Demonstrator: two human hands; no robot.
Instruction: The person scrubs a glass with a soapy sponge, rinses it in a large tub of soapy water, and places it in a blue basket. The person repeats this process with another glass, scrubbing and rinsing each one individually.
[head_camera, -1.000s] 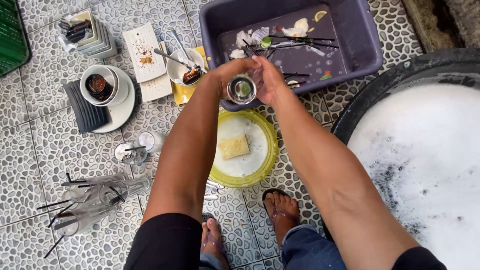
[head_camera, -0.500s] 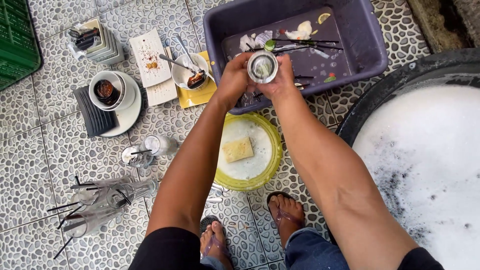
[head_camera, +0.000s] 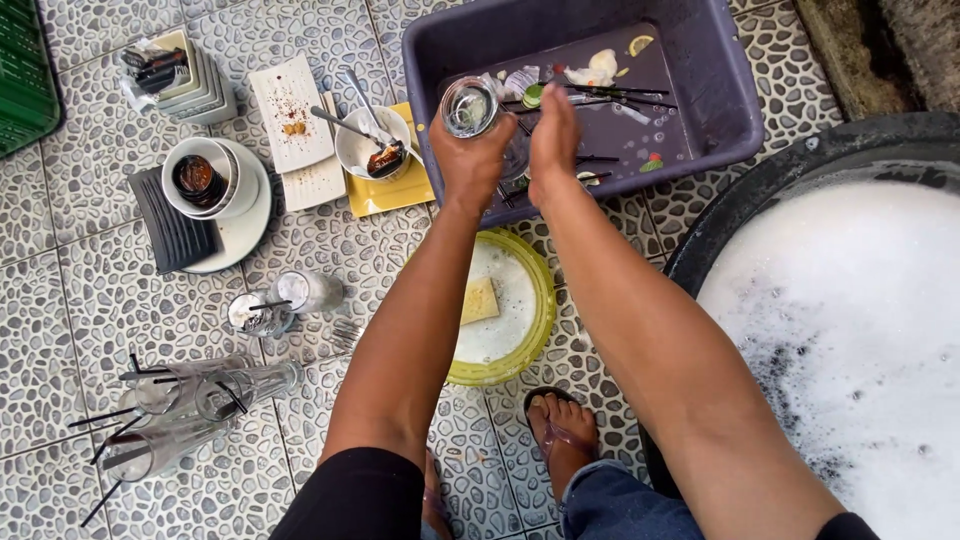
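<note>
My left hand (head_camera: 470, 158) grips a clear drinking glass (head_camera: 469, 106), its mouth tilted over the near left part of a purple plastic tub (head_camera: 720, 95). My right hand (head_camera: 553, 135) hovers just right of the glass, fingers straight and together, over the tub, holding nothing that I can see. The tub holds food scraps, a lemon slice and several dark straws (head_camera: 600, 95). Below my arms lies a yellow-green round dish (head_camera: 538, 330) of soapy water with a yellow sponge (head_camera: 479, 299).
A big black basin of white foam (head_camera: 850, 330) fills the right side. On the pebble-tile floor at left stand stacked dirty plates, a bowl with spoons (head_camera: 372, 142), cups (head_camera: 200, 178), small glasses (head_camera: 285, 300) and tall glasses with straws (head_camera: 180, 410). My sandalled foot (head_camera: 562, 425) rests below the dish.
Both hands carried the glass up from above the soapy dish to over the tub. My right hand has come off the glass and now hangs beside it.
</note>
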